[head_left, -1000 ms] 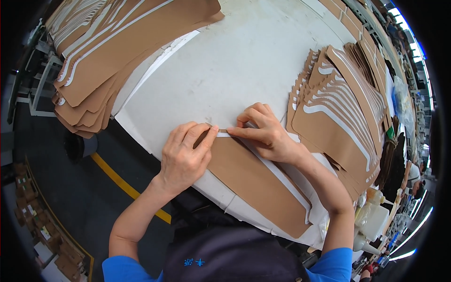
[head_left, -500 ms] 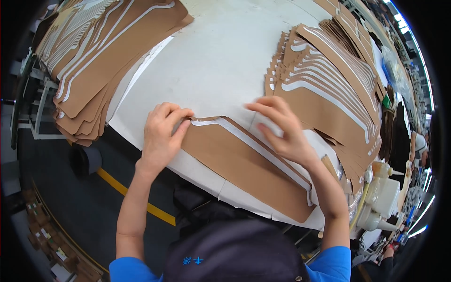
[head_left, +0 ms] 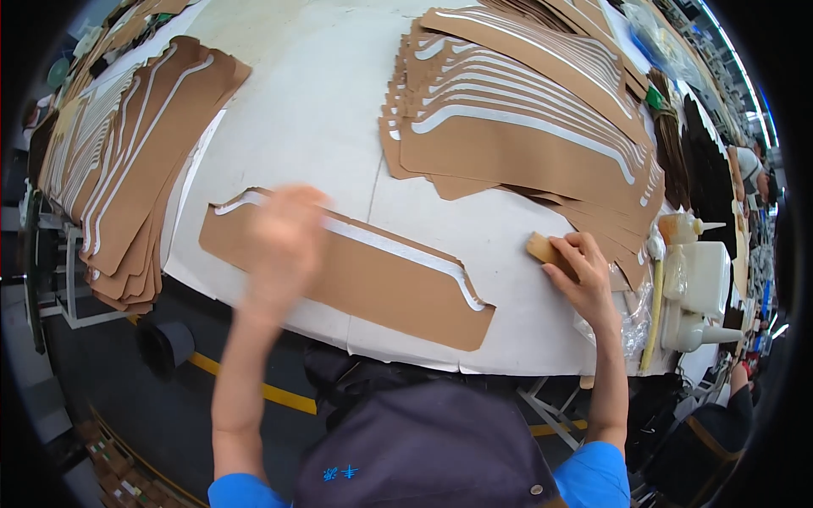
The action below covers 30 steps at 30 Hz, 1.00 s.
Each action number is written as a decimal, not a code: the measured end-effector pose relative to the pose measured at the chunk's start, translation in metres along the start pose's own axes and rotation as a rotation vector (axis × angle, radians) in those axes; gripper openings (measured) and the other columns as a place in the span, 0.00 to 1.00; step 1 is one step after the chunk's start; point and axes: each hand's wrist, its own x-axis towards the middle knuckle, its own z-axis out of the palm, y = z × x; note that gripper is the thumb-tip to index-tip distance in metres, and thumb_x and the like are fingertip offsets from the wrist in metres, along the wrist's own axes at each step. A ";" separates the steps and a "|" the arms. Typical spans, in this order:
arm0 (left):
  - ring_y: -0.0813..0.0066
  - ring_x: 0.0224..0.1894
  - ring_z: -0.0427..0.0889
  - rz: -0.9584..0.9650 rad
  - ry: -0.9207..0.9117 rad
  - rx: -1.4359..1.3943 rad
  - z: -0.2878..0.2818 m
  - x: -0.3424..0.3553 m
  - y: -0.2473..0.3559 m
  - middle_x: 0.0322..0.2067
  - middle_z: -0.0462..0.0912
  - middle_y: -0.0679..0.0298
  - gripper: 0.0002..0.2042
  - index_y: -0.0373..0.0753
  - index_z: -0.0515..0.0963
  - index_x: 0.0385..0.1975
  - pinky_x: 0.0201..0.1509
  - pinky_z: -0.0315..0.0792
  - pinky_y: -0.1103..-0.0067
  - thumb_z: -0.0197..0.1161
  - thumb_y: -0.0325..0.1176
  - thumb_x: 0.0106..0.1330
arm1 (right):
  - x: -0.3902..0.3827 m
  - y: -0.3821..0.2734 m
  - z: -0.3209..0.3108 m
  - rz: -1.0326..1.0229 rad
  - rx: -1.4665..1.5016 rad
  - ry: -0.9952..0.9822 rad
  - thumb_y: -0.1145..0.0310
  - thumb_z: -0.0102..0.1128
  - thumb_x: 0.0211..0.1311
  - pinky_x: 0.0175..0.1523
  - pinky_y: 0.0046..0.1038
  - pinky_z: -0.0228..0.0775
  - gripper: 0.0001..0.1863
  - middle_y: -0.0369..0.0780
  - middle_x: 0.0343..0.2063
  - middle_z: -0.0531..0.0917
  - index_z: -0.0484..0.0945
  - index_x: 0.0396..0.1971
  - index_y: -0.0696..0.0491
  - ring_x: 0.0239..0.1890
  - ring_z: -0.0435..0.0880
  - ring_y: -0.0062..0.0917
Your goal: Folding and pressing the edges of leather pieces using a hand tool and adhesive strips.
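Observation:
A long brown panel (head_left: 381, 302) lies flat on the pale tabletop near its front edge. A white strip (head_left: 394, 247) runs along the panel's far side and bends at both ends. My left hand (head_left: 288, 241) is over the panel's left part, smeared by motion, so its fingers cannot be read. To the right of the panel, my right hand (head_left: 586, 275) is closed on a small tan block (head_left: 552, 254), which looks wooden, at the table surface.
Fanned brown panels with white strips (head_left: 517, 152) lie at the far right, and another overlapping stack (head_left: 144, 169) at the left edge. Squeeze bottles (head_left: 701, 333), a white container (head_left: 707, 275) and clear plastic (head_left: 627, 326) stand or lie at the right. A dark bin (head_left: 165, 347) is on the floor.
My right hand, empty before above the panel, has moved right and taken hold of the tan block. My left hand has left the panel's far edge. The head view has shifted.

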 end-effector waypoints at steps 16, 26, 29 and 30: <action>0.58 0.60 0.77 0.114 -0.162 -0.221 0.049 -0.046 0.126 0.53 0.80 0.61 0.20 0.38 0.84 0.52 0.64 0.70 0.60 0.76 0.35 0.61 | 0.019 -0.056 0.012 -0.629 0.018 -0.270 0.72 0.65 0.55 0.52 0.32 0.73 0.25 0.41 0.51 0.80 0.81 0.55 0.61 0.49 0.80 0.31; 0.60 0.60 0.77 0.115 -0.137 -0.208 0.053 -0.053 0.127 0.53 0.80 0.61 0.19 0.40 0.86 0.53 0.66 0.70 0.59 0.75 0.34 0.62 | 0.027 -0.058 0.014 -0.673 -0.026 -0.233 0.72 0.64 0.54 0.52 0.33 0.71 0.25 0.42 0.50 0.79 0.81 0.55 0.63 0.48 0.79 0.32; 0.60 0.60 0.77 0.106 -0.150 -0.218 0.052 -0.054 0.128 0.53 0.80 0.61 0.19 0.40 0.86 0.53 0.66 0.70 0.59 0.75 0.34 0.61 | 0.030 -0.058 0.013 -0.695 -0.041 -0.269 0.72 0.64 0.54 0.51 0.32 0.71 0.25 0.42 0.49 0.79 0.81 0.54 0.64 0.48 0.79 0.32; 0.60 0.60 0.77 0.105 -0.149 -0.221 0.052 -0.054 0.128 0.54 0.80 0.61 0.19 0.40 0.86 0.53 0.66 0.70 0.59 0.75 0.34 0.61 | 0.029 -0.058 0.012 -0.707 -0.032 -0.266 0.72 0.64 0.54 0.51 0.32 0.71 0.25 0.42 0.49 0.79 0.81 0.54 0.64 0.48 0.79 0.32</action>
